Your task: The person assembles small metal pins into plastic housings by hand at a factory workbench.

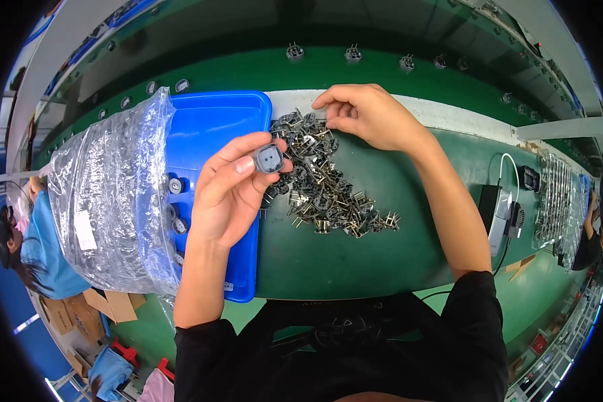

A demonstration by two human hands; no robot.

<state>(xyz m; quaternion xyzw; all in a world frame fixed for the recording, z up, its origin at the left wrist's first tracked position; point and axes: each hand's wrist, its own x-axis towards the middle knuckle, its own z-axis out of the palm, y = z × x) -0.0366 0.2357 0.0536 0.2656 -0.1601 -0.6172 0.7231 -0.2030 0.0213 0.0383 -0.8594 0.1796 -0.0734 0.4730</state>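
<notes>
One round grey plug part [269, 159] pinched in left hand [229, 191] fingers, face toward camera; right hand [365, 115] fingers picking pile [328, 187].

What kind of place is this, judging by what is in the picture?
Most likely a factory assembly line. A long green conveyor belt carries spaced small parts, a pile of pronged plug parts lies on the green bench, and the left hand holds one grey plug insert beside a blue tray.

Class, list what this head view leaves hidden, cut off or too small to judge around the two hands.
- Right hand: its fingertips curl over the pile of pronged metal parts, so any pinched part is hidden.
- Blue tray: its left side lies under the clear plastic bag.
- Small grey part in the left hand: its back faces away.
</notes>
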